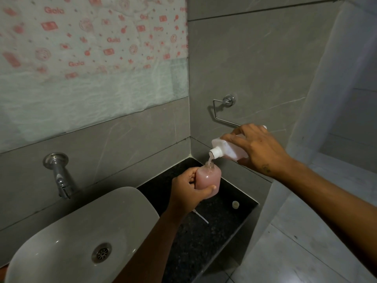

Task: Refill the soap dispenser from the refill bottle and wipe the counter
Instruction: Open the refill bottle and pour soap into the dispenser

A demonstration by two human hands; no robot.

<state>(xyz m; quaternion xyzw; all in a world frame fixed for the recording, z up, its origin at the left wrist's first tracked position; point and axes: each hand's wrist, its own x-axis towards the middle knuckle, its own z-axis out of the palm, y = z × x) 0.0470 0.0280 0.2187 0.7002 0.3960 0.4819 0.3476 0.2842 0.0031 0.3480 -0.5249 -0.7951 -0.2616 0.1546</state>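
Observation:
My left hand (189, 188) grips the clear soap dispenser bottle (209, 178), which is upright, open at the neck and nearly full of pink soap. My right hand (259, 148) holds the white refill bottle (228, 149) tipped mouth-down just above it. A thin pink stream runs from its spout into the dispenser's neck. Both are held over the black granite counter (204, 237). The dispenser's pump tube (201, 216) lies on the counter beside my left wrist. A small white cap (235, 204) stands farther right on the counter.
A pale oval sink basin (85, 221) with a metal drain fills the lower left, under a wall-mounted chrome tap (61, 176). A chrome towel holder (222, 111) sticks out of the grey tiled wall behind my right hand. The tiled floor lies at the right.

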